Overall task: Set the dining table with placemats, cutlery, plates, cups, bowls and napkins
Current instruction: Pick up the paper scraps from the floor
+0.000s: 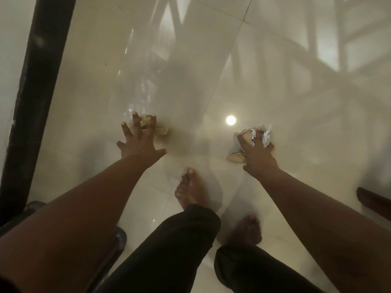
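Note:
I look straight down at a glossy cream tiled floor point(275, 70). A crumpled beige napkin point(162, 130) lies on the tiles. My left hand point(138, 142) reaches over it with fingers spread and straight, the fingertips at the napkin. My right hand point(258, 153) grips a second crumpled napkin point(235, 156), beige with white and black printed parts sticking out past the fingers. Whether that wad rests on the floor or is lifted I cannot tell. No table, plates or cutlery are in view.
My bare feet point(188, 191) stand on the tiles below the hands, in dark trousers. A dark upright post point(36, 102) runs along the left edge. A dark wooden piece point(374, 204) juts in at the right. A dark object point(119, 240) sits low left.

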